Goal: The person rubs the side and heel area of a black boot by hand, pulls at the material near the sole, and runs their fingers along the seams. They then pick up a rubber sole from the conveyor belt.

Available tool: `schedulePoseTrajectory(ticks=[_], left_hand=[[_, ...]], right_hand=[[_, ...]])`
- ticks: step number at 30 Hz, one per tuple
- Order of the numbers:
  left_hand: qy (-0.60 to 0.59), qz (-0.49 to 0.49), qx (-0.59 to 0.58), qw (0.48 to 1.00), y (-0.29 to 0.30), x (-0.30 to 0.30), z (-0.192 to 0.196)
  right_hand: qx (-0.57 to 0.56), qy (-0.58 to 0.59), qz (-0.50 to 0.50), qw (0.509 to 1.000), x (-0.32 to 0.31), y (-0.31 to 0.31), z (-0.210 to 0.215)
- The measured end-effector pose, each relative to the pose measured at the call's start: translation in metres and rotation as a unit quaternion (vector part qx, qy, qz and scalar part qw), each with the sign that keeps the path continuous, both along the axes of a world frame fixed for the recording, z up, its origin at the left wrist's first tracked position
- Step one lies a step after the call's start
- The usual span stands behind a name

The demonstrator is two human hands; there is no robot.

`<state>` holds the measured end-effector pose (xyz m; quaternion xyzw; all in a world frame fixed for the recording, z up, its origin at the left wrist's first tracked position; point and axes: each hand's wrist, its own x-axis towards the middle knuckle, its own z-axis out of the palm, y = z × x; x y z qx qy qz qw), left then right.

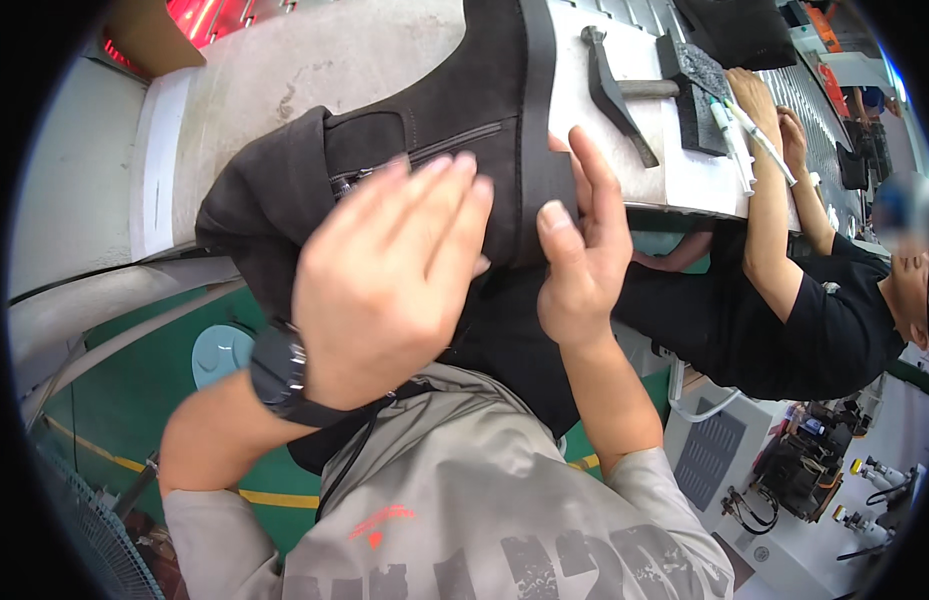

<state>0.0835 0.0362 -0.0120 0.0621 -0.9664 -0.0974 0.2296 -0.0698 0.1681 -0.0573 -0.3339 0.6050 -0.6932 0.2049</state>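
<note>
Both of my hands are on a black suede ankle boot [454, 110] that lies on its side at the near edge of the pale grey workbench [314, 60], its shaft hanging off the edge toward me. My left hand [389, 280] is spread flat over the side of the shaft, fingers [454, 200] straight and close together, pressing on the suede rather than gripping, their tips just below the zip. My right hand [579, 255] stands at the sole edge of the boot, fingers loosely extended and the thumb raised; it touches the sole side, but I cannot tell whether it actually grips. The boot is matte black with a dark metal side zip [424, 150] running along the ankle and a thick black sole. A black wristwatch [279, 375] sits on my left wrist. Further right on the bench lie a hammer [624, 90] and white pens [744, 140], beside another person's forearms [769, 200].
</note>
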Motion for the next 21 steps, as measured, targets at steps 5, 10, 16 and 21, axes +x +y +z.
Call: schedulePoseTrajectory(ticks=[5, 10, 16, 21], left_hand=[[-0.073, 0.036, 0.094, 0.992, -0.058, -0.044, 0.010], [-0.092, 0.002, 0.206, 0.974, -0.068, -0.045, -0.003], [-0.102, 0.011, 0.177, 0.979, -0.067, -0.046, -0.006], [-0.094, 0.004, 0.184, 0.978, -0.068, -0.046, -0.006]], right_hand=[[0.007, -0.032, -0.063, 0.997, -0.006, -0.005, -0.013], [-0.004, -0.031, -0.100, 0.995, 0.002, -0.008, -0.021], [-0.048, -0.017, -0.138, 0.989, 0.006, -0.010, -0.029], [-0.074, -0.043, -0.156, 0.984, 0.007, -0.012, -0.028]])
